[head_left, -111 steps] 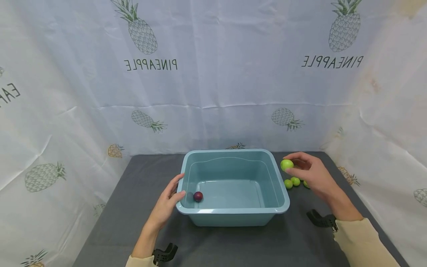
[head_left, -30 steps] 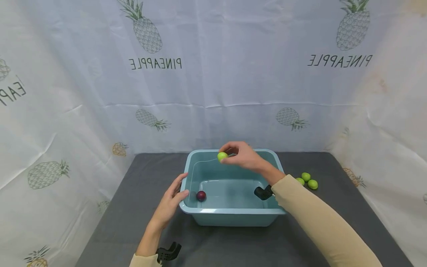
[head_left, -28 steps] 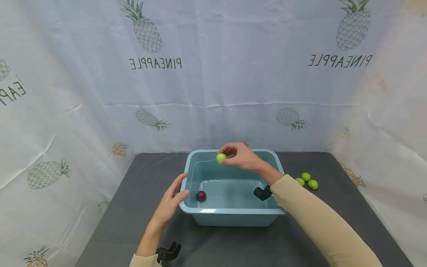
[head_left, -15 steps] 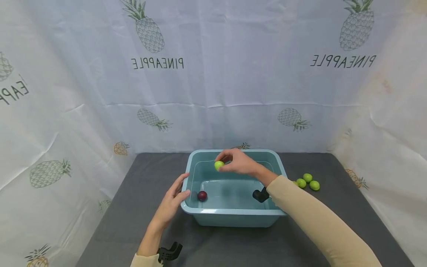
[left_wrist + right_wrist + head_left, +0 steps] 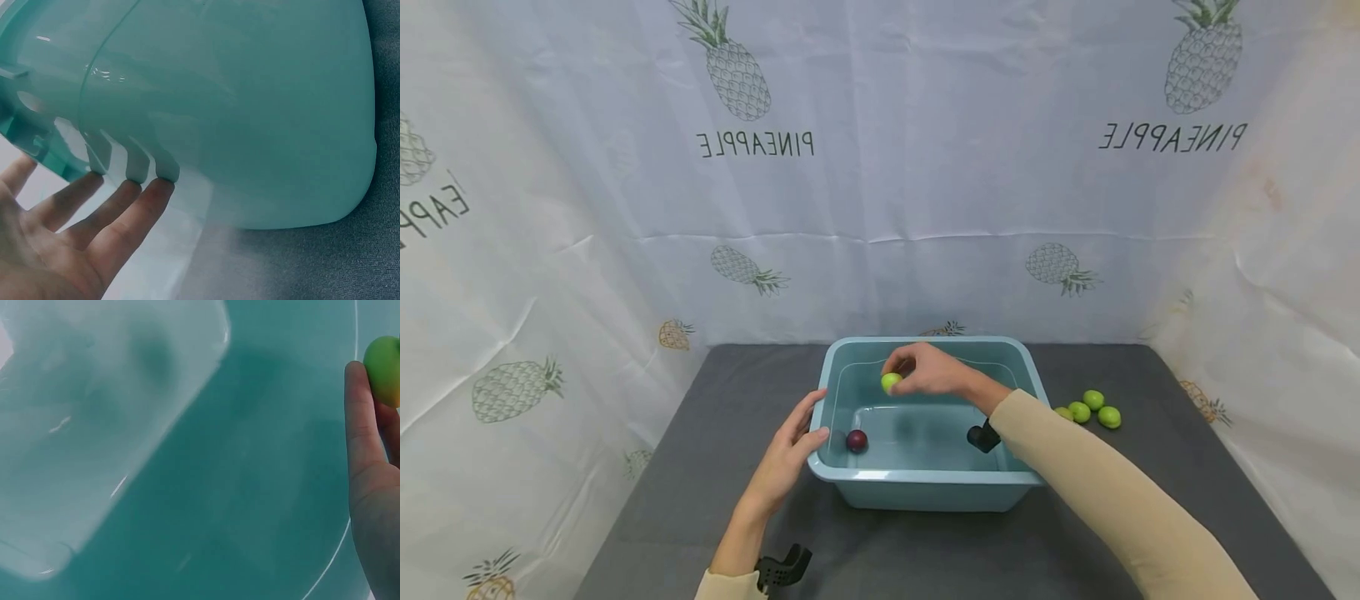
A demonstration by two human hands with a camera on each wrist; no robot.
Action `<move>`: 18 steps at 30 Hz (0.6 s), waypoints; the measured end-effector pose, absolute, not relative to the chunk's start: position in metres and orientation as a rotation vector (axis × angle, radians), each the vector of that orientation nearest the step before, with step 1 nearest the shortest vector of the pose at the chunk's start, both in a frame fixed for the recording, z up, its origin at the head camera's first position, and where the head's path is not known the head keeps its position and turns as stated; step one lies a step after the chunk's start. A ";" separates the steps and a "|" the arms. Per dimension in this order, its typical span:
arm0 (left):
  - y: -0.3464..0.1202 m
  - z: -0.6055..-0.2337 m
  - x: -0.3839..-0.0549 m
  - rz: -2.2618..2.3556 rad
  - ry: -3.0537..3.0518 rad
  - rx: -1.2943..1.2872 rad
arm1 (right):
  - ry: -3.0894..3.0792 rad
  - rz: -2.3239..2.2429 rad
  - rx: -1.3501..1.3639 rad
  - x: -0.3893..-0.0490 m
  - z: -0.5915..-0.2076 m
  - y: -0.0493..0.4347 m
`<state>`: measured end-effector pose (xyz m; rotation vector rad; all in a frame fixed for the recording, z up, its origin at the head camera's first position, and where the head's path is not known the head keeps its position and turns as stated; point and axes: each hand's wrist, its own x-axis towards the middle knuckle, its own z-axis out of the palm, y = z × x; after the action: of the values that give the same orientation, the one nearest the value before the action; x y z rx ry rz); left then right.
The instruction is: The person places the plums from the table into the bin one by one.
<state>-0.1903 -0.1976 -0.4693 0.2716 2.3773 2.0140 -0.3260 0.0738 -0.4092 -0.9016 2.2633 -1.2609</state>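
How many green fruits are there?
5: a green fruit in the right hand; on the table right of the tub, a far fruit, rightmost fruit, middle fruit, and leftmost fruit partly behind the sleeve. More may hide there.

A person's right arm [image 5: 987, 392], wearing a beige sleeve [image 5: 1120, 492], is slanting from near the right edge of the desk [image 5: 662, 500] toward the far edge, the right grip [image 5: 928, 371] pinching between thumb and bent fingers [image 5: 901, 353]. Nearer the left edge, the left forearm [image 5: 736, 533] is pointing forward, bare from its cuff [image 5: 728, 586], the left grip [image 5: 781, 458] holding its thumb apart while four fingers [image 5: 128, 228] are extending nearly straight, tips spread.
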 end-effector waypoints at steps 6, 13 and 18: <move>-0.198 -0.469 -0.190 2.008 2.387 0.265 | 2.240 -1.214 -0.908 -0.326 -0.415 0.072; -0.198 -0.467 -0.190 2.013 2.386 0.254 | 2.258 -1.139 -0.904 -0.324 -0.420 0.070; -0.198 -0.468 -0.190 2.012 2.381 0.261 | 2.269 -1.100 -0.888 -0.324 -0.423 0.070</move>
<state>-0.1896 -0.1982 -0.4675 0.2606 2.3812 2.0116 -0.3243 0.0702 -0.4233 -0.8881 2.2694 -1.1004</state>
